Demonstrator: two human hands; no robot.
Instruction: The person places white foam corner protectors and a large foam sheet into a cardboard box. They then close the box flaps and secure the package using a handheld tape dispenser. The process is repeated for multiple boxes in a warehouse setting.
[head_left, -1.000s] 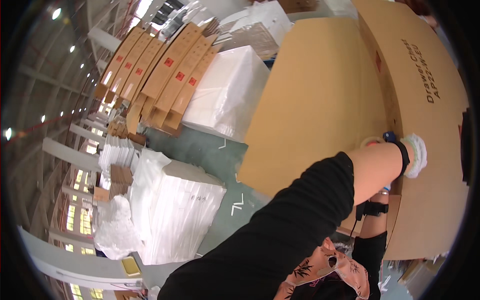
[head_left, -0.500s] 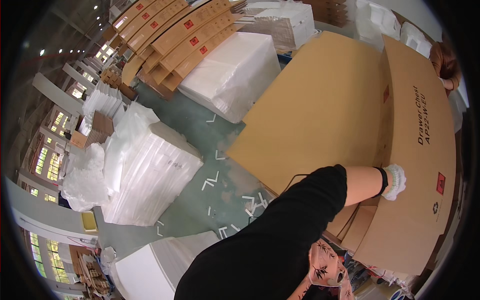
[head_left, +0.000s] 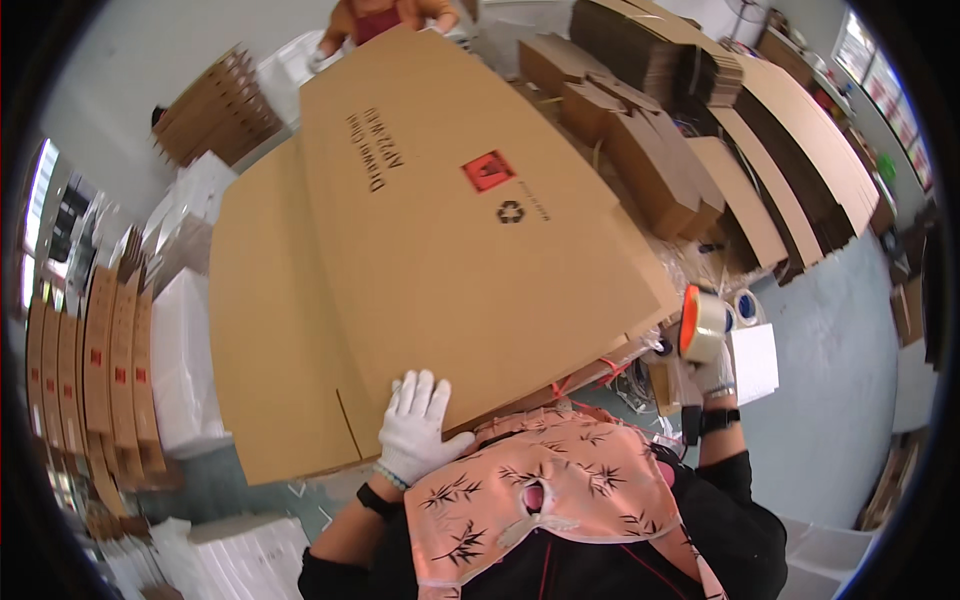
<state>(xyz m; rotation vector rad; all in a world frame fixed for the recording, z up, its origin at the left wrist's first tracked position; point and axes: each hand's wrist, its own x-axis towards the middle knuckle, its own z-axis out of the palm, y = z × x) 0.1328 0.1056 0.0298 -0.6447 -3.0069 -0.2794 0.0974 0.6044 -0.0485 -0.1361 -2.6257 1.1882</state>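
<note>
A large flat brown cardboard carton (head_left: 450, 270) lies in front of me, with one panel over a wider sheet beneath. My left hand (head_left: 413, 430), in a white knit glove, rests with spread fingers on the carton's near edge. To the right of the carton, my gloved right hand (head_left: 712, 377) is closed on a roll of packing tape (head_left: 704, 325) with an orange core. The roll is held upright, just off the carton's right corner. Part of the right hand's grip is hidden behind the roll.
Across the carton, a person (head_left: 385, 18) in gloves stands at its far edge. Folded cardboard stacks (head_left: 655, 160) stand to the right, near more tape rolls (head_left: 745, 307) and a white box (head_left: 753, 362). White wrapped blocks (head_left: 190, 365) and upright cartons (head_left: 100, 360) stand at left.
My view has swung to the right. The raised carton panel now lies flatter. My left hand rests on the near edge, and my right hand has come into view holding tape.
</note>
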